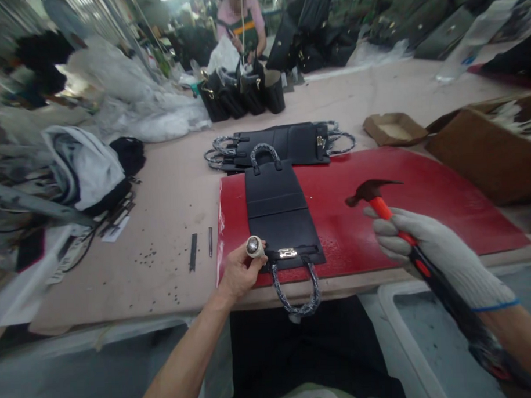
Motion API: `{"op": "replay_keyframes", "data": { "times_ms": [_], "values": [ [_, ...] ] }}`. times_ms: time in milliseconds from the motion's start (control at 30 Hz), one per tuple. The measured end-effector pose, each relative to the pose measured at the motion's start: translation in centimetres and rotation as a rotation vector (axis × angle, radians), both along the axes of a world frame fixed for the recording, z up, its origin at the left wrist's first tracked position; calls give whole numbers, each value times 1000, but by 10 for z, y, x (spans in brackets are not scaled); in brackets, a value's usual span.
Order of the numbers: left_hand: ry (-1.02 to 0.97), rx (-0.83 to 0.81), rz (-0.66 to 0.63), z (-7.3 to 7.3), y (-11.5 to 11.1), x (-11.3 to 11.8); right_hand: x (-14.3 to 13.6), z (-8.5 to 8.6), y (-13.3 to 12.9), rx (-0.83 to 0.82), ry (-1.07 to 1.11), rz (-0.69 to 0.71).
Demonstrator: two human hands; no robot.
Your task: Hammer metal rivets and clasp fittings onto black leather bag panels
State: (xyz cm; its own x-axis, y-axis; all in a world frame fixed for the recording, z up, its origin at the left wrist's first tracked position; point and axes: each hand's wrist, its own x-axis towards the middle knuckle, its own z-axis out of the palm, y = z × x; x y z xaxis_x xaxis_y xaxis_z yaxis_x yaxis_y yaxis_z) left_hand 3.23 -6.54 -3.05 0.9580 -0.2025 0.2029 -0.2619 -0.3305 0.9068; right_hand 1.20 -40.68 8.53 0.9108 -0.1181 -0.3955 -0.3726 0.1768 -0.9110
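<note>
My bare left hand [238,276] is closed around a short punch [253,246] with a round, shiny metal top and a whitish wrapped body. It stands upright at the left edge of a black leather bag panel [276,201], beside a metal clasp [288,253]; its lower tip is hidden. The panel lies flat, with a wrapped handle at each end, the near handle [298,308] hanging over the table edge. In a white knit glove, my right hand [419,234] grips a claw hammer [381,206] by its black and orange handle, raised to the right of the panel.
A red mat [357,219] lies under the panel. More black bag panels [285,141] are stacked behind it. Black bags [244,95] stand farther back, near a person [242,25]. Cardboard boxes [485,150] are at right; a thin metal rod [210,241] and a black strip [193,252] lie left.
</note>
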Motion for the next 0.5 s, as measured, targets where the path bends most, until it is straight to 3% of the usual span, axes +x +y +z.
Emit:
{"op": "replay_keyframes", "data": {
  "times_ms": [67, 133, 233, 333, 400, 500],
  "values": [
    [17, -8, 2, 2, -2, 0, -9, 25, 14, 172, -81, 39],
    [35, -14, -10, 2, -3, 0, -22, 33, 29, 130, -119, 145],
    [58, -17, -30, -1, -4, 1, -43, 19, 51, -212, -114, 361],
    [66, -37, -22, -8, -4, 3, -49, 15, 65, -633, -248, 403],
    [66, -56, -10, -11, -3, 4, -46, 31, 72, -789, -389, 388],
    [59, -61, -6, -13, -2, 4, -40, 62, 81, -880, -561, 284]
  ]
}}
